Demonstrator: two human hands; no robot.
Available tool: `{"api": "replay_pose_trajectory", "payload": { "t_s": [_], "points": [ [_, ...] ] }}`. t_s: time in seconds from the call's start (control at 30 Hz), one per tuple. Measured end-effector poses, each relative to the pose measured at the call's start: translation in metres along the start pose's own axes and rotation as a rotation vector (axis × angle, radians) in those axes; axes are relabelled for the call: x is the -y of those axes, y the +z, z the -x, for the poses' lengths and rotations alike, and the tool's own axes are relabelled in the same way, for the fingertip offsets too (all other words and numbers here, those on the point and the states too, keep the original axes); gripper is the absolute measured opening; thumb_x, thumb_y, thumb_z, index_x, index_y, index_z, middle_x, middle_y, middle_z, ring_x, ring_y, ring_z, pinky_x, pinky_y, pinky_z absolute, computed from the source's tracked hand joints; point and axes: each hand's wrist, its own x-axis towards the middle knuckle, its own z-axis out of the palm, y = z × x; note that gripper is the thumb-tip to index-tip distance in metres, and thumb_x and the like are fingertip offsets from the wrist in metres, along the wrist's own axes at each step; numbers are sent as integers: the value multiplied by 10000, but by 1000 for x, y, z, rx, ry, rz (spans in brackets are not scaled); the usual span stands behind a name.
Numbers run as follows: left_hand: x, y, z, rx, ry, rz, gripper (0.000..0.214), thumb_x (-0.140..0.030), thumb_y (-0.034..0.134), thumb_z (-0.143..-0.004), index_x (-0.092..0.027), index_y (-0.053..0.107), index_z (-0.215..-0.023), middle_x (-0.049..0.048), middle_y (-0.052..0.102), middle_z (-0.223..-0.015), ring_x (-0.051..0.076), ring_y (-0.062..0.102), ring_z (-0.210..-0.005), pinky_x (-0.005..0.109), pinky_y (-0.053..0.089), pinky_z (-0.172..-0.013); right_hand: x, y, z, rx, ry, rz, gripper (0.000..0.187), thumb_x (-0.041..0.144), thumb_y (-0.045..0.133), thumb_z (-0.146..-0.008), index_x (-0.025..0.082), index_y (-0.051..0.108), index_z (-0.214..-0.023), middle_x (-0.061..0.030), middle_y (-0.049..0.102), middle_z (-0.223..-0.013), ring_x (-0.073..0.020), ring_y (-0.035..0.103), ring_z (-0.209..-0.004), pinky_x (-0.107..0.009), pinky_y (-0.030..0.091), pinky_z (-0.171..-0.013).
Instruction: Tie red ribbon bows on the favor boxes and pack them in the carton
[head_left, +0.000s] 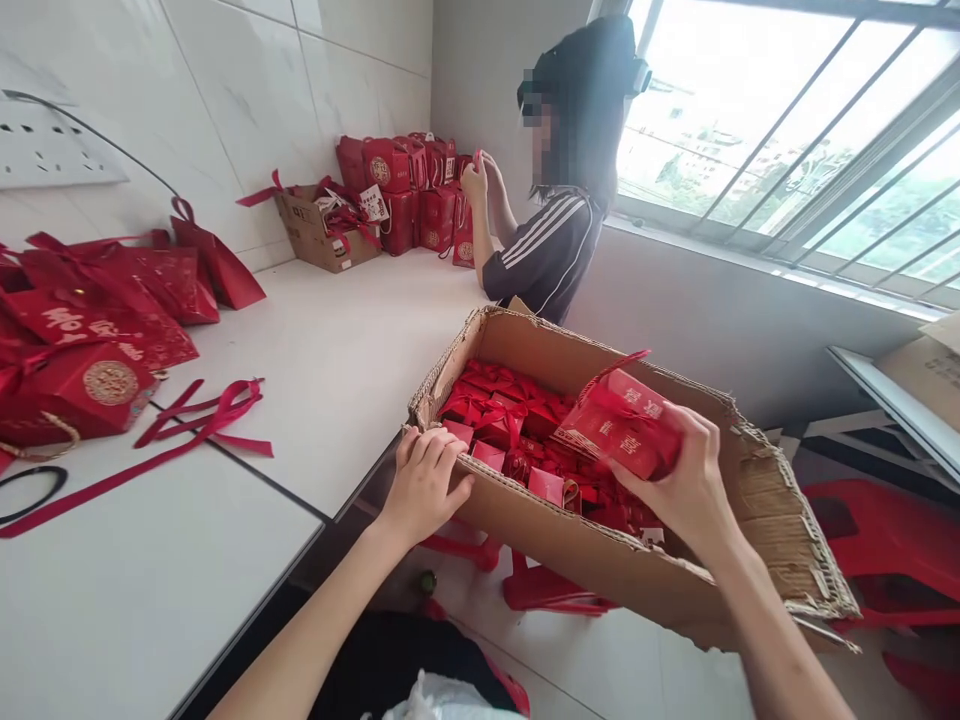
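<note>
While the left grip (427, 475) rests on the carton rim, the right one holds a red box.
From the head view, I see my right grip (694, 475) closed around one end of that red box (619, 415), tilted over the carton (555, 535); its underside is hidden, so contact below I cannot tell. My left fingers lie over the near rim, and how firmly they clasp I cannot tell. As I judge it, many packed boxes (499, 420) already cover the carton's visible bottom, and this one is not settled among them. Outside the carton, more gift boxes (112, 385) and a loose ribbon (225, 405) remain on the tabletop (360, 340).
</note>
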Motion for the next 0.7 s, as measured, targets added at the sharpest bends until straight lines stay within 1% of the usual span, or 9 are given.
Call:
{"api": "replay_pose_trajectory", "payload": {
  "t_s": [0.07,0.13,0.2,0.27,0.33,0.4,0.47,0.57,0.7],
  "points": [
    [-1,2,-1,-10,-5,-2,234,-284,486,-833,-191,546,-1039,104,624,-1092,270,514,-1124,470,250,-1045,-28,-3,-12,142,-118,126,768,434,731,-631,221,375,-1278,-139,397,-1245,-331,457,-1158,-528,417,-958],
    [-2,4,-2,-22,-8,0,229,-284,479,-831,-200,542,-1035,98,626,-1082,268,514,-1121,470,244,-1046,-55,7,-20,297,-136,163,756,438,707,-644,214,370,-1282,-135,412,-1209,-321,491,-1111,-526,437,-926],
    [-2,6,-1,-29,-10,7,230,-282,472,-831,-207,537,-1038,93,626,-1078,267,510,-1129,469,234,-1050,-81,27,-23,418,-83,153,761,432,706,-626,206,375,-1272,-131,421,-1200,-319,494,-1113,-525,426,-938],
    [-2,6,0,-33,-10,21,232,-276,472,-826,-205,534,-1038,89,627,-1071,267,507,-1135,469,228,-1052,-102,53,-22,473,22,104,742,418,695,-610,199,386,-1248,-125,437,-1201,-318,476,-1149,-520,390,-981],
    [-2,5,1,-33,-15,36,233,-274,474,-823,-202,535,-1036,84,630,-1063,267,506,-1137,469,223,-1055,-118,82,-18,471,105,51,717,422,684,-596,199,394,-1213,-117,456,-1196,-313,466,-1173,-505,354,-1018],
    [-4,4,3,-33,-23,51,234,-274,478,-823,-200,537,-1038,77,633,-1058,264,505,-1139,465,217,-1061,-128,108,-14,447,146,23,702,450,667,-598,193,386,-1187,-122,470,-1191,-316,463,-1183,-502,338,-1030],
    [-5,3,3,-32,-31,59,236,-273,485,-822,-202,538,-1041,70,635,-1061,260,503,-1145,459,213,-1069,-135,129,-10,423,170,1,709,485,655,-596,184,373,-1172,-134,477,-1196,-326,456,-1193,-510,333,-1030],
    [-6,2,4,-34,-37,59,241,-263,497,-811,-204,542,-1040,64,636,-1062,256,504,-1146,454,223,-1071,-140,147,-3,396,201,-36,731,516,650,-579,168,370,-1158,-161,476,-1212,-347,432,-1221,-529,316,-1036],
    [-4,4,5,-29,-41,73,260,-253,509,-799,-205,545,-1052,57,629,-1061,256,505,-1142,459,242,-1072,-144,154,3,405,230,-88,770,493,697,-508,173,395,-1139,-171,485,-1207,-369,445,-1217,-534,323,-1033]
  ]
}}
